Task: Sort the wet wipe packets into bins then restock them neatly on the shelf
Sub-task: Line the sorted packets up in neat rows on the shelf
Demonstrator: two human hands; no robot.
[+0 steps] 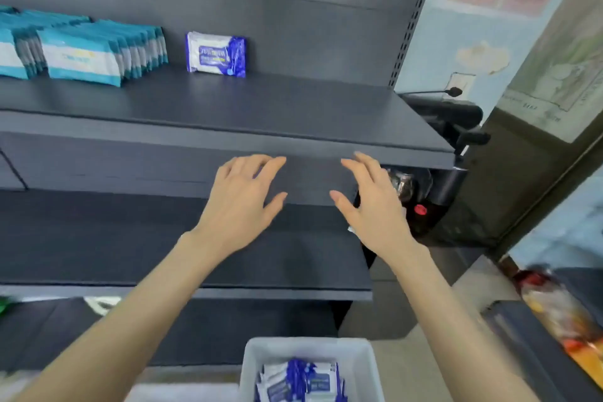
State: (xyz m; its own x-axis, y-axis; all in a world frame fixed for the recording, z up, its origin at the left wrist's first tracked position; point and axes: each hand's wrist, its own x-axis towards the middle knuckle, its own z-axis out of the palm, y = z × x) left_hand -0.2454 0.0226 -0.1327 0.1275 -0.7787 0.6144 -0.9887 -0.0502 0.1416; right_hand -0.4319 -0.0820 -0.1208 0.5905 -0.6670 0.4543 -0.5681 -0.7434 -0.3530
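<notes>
Hands raised empty before the dark shelving, blue packets above and below.

Left hand [243, 197] and right hand [370, 202] hover apart in front of the upper shelf [293, 114], fingers spread and relaxed, holding nothing. One blue-and-white wipe packet [216, 55] stands upright alone on that shelf, well to the right of the rows of teal packets [81, 50] lined up at its left end. Below, between the forearms, a white bin [362, 365] holds more blue packets [300, 380] lying in a loose heap.
</notes>
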